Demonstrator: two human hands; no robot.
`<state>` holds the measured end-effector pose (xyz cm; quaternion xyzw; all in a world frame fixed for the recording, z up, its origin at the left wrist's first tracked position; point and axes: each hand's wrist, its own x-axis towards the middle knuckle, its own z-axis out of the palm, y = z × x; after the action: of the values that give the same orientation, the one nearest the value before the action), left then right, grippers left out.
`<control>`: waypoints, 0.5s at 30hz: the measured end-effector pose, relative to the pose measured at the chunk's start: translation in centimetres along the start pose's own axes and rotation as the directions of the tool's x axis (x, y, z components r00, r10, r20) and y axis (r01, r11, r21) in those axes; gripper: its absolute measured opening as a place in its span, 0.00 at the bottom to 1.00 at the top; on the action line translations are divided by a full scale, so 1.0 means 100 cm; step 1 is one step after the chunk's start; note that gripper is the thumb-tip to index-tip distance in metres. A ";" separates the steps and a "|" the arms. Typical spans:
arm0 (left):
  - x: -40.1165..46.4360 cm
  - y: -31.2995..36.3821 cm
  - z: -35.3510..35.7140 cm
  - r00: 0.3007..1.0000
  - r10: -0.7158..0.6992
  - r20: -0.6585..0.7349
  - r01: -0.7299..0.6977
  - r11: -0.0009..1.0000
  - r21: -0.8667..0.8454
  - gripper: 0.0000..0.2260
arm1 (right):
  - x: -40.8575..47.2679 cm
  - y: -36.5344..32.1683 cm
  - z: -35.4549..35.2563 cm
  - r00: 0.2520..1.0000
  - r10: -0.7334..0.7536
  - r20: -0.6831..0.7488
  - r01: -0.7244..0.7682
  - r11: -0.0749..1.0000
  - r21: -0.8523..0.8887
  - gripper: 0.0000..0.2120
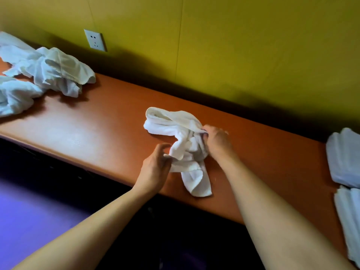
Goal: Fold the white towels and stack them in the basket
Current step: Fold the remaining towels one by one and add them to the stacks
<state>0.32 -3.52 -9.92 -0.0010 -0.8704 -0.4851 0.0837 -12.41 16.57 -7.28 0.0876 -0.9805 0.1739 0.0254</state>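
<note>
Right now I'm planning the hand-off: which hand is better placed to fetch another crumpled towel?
Left hand: the unfolded pile lies on its side; the right hand is farther away.

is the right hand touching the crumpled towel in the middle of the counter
Touching. The head view shows the right hand with its fingers curled into the bunched cloth of the crumpled towel, no gap between them.

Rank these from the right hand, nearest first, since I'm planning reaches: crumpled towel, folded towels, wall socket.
1. Crumpled towel, gripped by the right hand.
2. Folded towels, far right on the table.
3. Wall socket, upper left.
</note>
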 end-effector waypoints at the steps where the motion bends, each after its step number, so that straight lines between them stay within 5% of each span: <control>1: 0.006 -0.002 -0.007 0.996 -0.048 -0.077 0.048 0.999 -0.002 0.10 | 0.001 0.005 -0.004 0.996 0.044 -0.073 -0.037 0.994 0.101 0.12; 4: 0.028 -0.005 -0.038 0.942 -0.096 -0.320 0.115 0.993 0.039 0.06 | -0.005 0.029 -0.034 0.951 0.158 -0.266 -0.071 0.948 0.310 0.12; 8: 0.055 0.009 -0.084 0.833 -0.193 -0.519 0.252 0.967 0.044 0.08 | -0.025 0.073 -0.099 0.842 0.251 -0.478 -0.115 0.948 0.296 0.09; 15: 0.072 0.063 -0.142 0.784 -0.131 -0.607 0.171 0.985 0.008 0.09 | -0.081 0.125 -0.191 0.662 0.378 -0.647 -0.262 0.926 0.274 0.15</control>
<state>-4.24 -12.73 3.80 0.2258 -0.8103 -0.4376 0.3177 -6.31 36.08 5.80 -0.1559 -0.8829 0.2720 0.3497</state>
